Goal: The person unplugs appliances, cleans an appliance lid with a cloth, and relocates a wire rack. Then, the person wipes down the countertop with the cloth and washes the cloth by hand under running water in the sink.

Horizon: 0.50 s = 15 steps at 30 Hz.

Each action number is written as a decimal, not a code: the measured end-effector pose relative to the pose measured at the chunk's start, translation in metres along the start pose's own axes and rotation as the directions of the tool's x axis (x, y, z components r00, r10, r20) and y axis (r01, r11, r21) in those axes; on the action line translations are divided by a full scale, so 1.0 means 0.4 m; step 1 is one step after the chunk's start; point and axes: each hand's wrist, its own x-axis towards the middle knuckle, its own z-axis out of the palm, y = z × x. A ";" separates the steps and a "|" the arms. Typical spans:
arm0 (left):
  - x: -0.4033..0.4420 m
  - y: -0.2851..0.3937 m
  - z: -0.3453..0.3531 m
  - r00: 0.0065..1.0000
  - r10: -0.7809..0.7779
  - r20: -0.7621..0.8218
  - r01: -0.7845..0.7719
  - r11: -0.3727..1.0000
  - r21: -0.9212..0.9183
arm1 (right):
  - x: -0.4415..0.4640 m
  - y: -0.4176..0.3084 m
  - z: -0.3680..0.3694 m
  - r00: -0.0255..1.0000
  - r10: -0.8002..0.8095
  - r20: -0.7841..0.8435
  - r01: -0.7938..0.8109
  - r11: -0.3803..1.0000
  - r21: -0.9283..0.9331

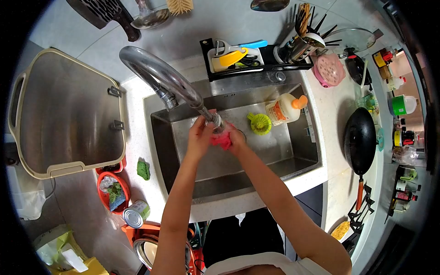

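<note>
Both hands hold a pinkish-red cloth (222, 140) under the faucet (170, 75), over the sink (275, 151). My left hand (198, 135) grips its left side, close to the spout tip. On the right side, my right hand (236, 139) has its fingers closed on the same cloth. The spout covers part of the cloth and the fingertips. To the right of my hands, a yellow-green scrub brush (260, 124) lies in the sink beside a pump bottle (283, 110) with an orange top.
A black rack (256, 68) holds utensils behind the sink. On the left counter lie a green sponge (143, 169) and a can (136, 214), near a large cutting board (68, 114). A black wok (360, 140) stands to the right.
</note>
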 end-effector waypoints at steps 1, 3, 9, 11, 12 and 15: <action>-0.003 -0.011 -0.010 0.997 -0.073 -0.025 0.068 0.988 -0.138 | 0.005 0.002 -0.004 1.000 0.004 0.003 -0.004 1.000 -0.009; -0.007 -0.075 -0.045 0.984 -0.150 -0.098 0.135 0.980 -0.147 | 0.001 -0.002 -0.002 1.000 0.012 0.022 -0.011 0.999 -0.039; -0.049 -0.323 -0.062 0.866 -0.499 -0.042 0.488 0.860 -0.153 | -0.060 -0.029 -0.012 0.985 0.124 0.122 -0.127 0.992 0.013; -0.049 -0.343 -0.045 0.805 -0.567 0.177 0.565 0.639 -0.522 | -0.077 -0.046 -0.010 0.978 0.159 0.134 -0.171 0.982 0.083; -0.045 -0.365 -0.045 0.837 -0.528 0.144 0.523 0.692 -0.497 | -0.075 -0.052 -0.022 0.986 0.158 0.047 -0.157 0.987 -0.016; -0.033 -0.399 -0.043 0.907 -0.418 0.053 0.397 0.803 -0.444 | -0.061 -0.052 -0.081 0.981 0.057 -0.186 -0.109 0.953 -0.282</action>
